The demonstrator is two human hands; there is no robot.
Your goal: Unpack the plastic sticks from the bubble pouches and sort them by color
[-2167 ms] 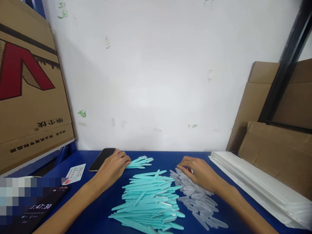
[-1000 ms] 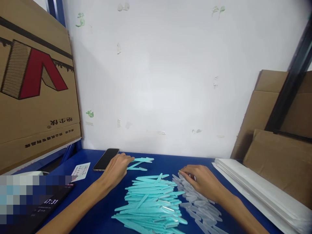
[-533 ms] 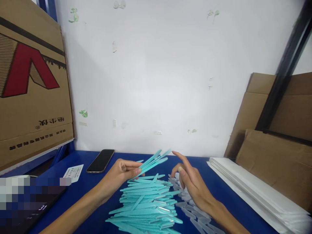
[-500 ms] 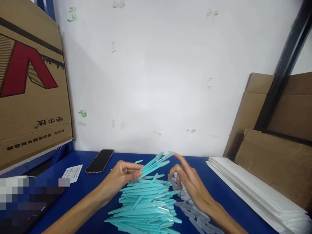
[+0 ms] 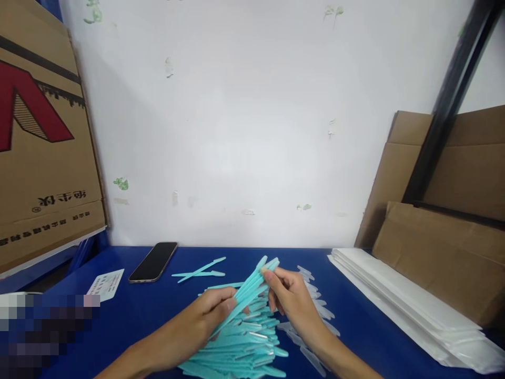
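Note:
A fanned bundle of turquoise eyebrow razors [image 5: 249,288] slants up and to the right above the table. My left hand [image 5: 207,318] is closed around their lower handles. At the upper end, my right hand [image 5: 294,295] pinches the razors near their blade ends between thumb and fingers. Below both hands lies a pile of more turquoise razors [image 5: 240,350], partly hidden by my left hand and the bundle. Translucent plastic blade caps [image 5: 325,310] lie in loose rows right of the pile, some behind my right forearm. Two crossed razors [image 5: 205,273] rest apart at the back.
A phone [image 5: 153,262] and a printed card [image 5: 105,285] lie on the blue table [image 5: 130,316] at left. A large cardboard box [image 5: 43,173] stands at far left. White folded sheets [image 5: 410,308] and cardboard [image 5: 442,258] line the right side, before a white wall [image 5: 244,131].
My right hand has closed on the upper ends of the razors, after hovering with fingers apart. The bundle looks thicker and steeper. The view has shifted slightly right, and the crossed razors now show fully.

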